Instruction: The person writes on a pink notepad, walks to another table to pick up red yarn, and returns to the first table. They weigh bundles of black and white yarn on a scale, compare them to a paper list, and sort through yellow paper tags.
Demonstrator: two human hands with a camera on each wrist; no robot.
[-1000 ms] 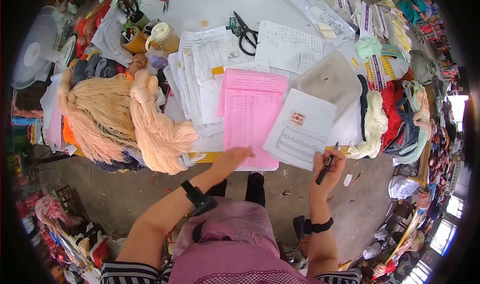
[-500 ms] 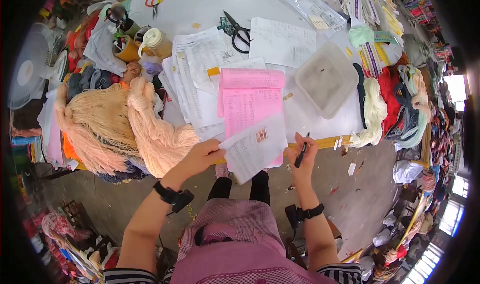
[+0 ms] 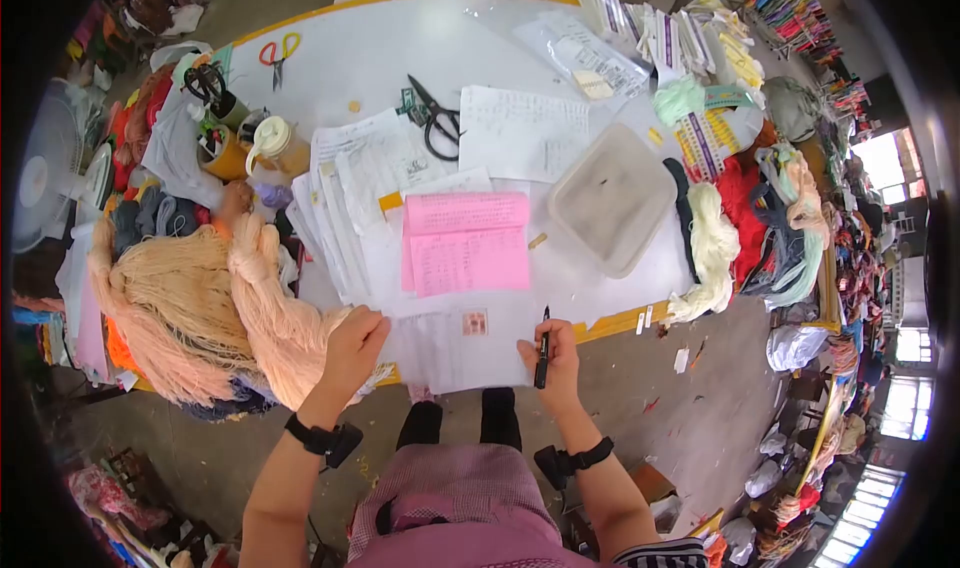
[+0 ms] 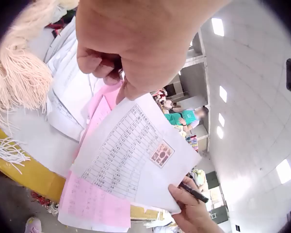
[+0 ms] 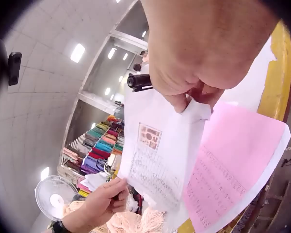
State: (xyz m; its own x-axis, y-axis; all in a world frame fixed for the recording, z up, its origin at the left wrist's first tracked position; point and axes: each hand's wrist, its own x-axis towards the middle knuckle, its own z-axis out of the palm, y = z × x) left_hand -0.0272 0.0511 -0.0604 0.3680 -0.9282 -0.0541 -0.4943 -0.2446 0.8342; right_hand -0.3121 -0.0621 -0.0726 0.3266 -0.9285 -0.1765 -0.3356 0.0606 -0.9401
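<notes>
While the left hand [image 3: 357, 340] pinches a white printed paper sheet [image 3: 442, 353], the right hand [image 3: 558, 361] holds it and a black pen [image 3: 543, 350]. Reading seems underway; writing next would need flat support.

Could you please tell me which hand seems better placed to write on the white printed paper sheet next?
Probably the right hand: it holds the slim black pen and grips one side of the white printed paper sheet; the left hand, without a pen, pinches the opposite side.

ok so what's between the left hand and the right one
A white printed sheet, held by the left hand and right hand; the head view shows it.
</notes>
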